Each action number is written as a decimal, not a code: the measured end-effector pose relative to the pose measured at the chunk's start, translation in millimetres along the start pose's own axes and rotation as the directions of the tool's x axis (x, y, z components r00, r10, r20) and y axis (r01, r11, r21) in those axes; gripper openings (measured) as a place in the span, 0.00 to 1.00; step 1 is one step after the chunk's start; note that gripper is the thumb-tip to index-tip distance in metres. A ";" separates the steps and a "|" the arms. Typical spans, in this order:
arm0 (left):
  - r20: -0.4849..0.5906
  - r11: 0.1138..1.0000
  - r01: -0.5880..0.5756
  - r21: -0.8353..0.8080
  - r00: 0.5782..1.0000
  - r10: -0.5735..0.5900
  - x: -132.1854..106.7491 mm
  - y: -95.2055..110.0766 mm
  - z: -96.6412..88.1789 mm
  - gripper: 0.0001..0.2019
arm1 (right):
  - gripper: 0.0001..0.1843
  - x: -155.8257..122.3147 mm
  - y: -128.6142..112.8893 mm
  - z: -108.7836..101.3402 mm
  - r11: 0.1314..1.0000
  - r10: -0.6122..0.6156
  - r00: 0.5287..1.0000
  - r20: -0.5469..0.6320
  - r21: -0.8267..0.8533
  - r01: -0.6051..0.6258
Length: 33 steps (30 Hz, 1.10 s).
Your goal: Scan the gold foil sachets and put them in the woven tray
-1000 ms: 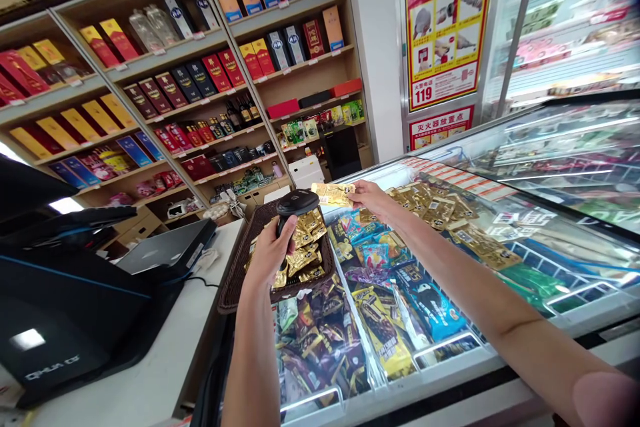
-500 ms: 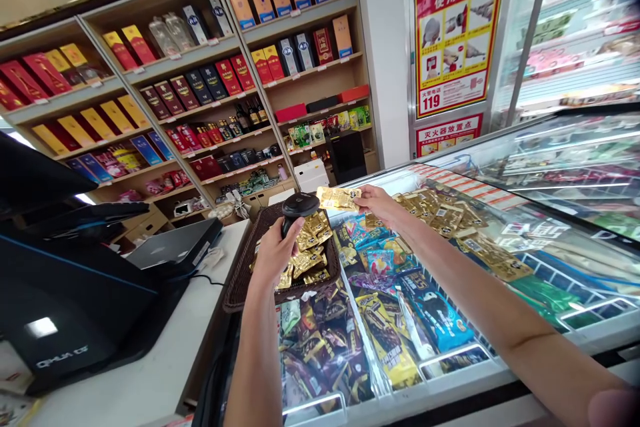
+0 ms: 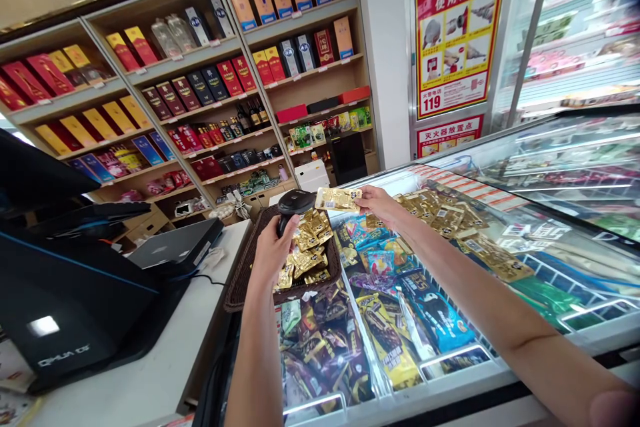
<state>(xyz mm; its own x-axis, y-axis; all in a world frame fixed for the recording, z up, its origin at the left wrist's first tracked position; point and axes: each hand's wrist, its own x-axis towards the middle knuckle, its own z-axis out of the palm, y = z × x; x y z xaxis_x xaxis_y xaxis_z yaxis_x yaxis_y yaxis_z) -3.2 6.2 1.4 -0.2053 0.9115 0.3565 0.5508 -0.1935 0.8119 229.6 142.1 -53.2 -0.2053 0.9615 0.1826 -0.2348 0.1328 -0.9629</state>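
Observation:
My left hand (image 3: 273, 250) is wrapped round the grip of a black barcode scanner (image 3: 296, 201), held above a brown woven basket (image 3: 240, 280). Several gold foil packets (image 3: 307, 257) lie in that basket. To the right, my right hand (image 3: 376, 203) pinches one end of a single gold packet (image 3: 339, 199), whose barcode side faces me. The scanner's head is close to the left end of this packet. More gold packets (image 3: 440, 210) are spread on the freezer glass beyond my right forearm.
Beneath my arms stands a glass-topped freezer (image 3: 385, 380) full of wrapped ice creams. On the left, a counter (image 3: 150, 360) carries a black checkout terminal (image 3: 65, 307) and a grey laptop-like device (image 3: 173, 243). Shelves of boxed bottles (image 3: 200, 90) line the back wall.
The scanner has shifted slightly left and up in my left hand, its head tipped a little. The pinched packet has turned slightly, so its barcode shows more clearly.

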 end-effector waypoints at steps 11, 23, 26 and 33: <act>-0.027 0.995 -0.007 -0.095 1.000 0.004 -4.1 5.2 -14.2 0.23 | 0.21 10.0 48.8 53.7 0.958 0.181 0.983 -0.009 -0.225 -0.178; 0.060 0.993 -0.035 -0.113 0.997 0.042 -4.0 10.5 -12.9 0.22 | 0.15 22.8 61.2 15.5 0.479 -0.052 0.999 0.017 -0.877 0.040; 0.097 0.997 -0.026 -0.068 0.995 0.032 -2.5 10.5 -8.1 0.22 | 0.16 13.0 65.3 -35.1 0.277 -0.059 0.973 -0.221 -0.940 -0.197; 0.169 0.998 -0.022 -0.054 0.985 0.030 -0.4 6.1 9.1 0.21 | 0.29 4.7 86.5 -70.9 0.204 -0.108 0.911 -0.398 -0.906 -0.371</act>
<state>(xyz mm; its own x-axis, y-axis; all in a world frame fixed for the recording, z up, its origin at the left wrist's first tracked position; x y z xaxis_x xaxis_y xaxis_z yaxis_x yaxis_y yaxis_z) 7.6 7.9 2.0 -0.0486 0.9535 0.2976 0.5109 -0.2323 0.8277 275.7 175.2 -149.8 0.2165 0.9574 0.1913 0.8888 -0.1122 -0.4444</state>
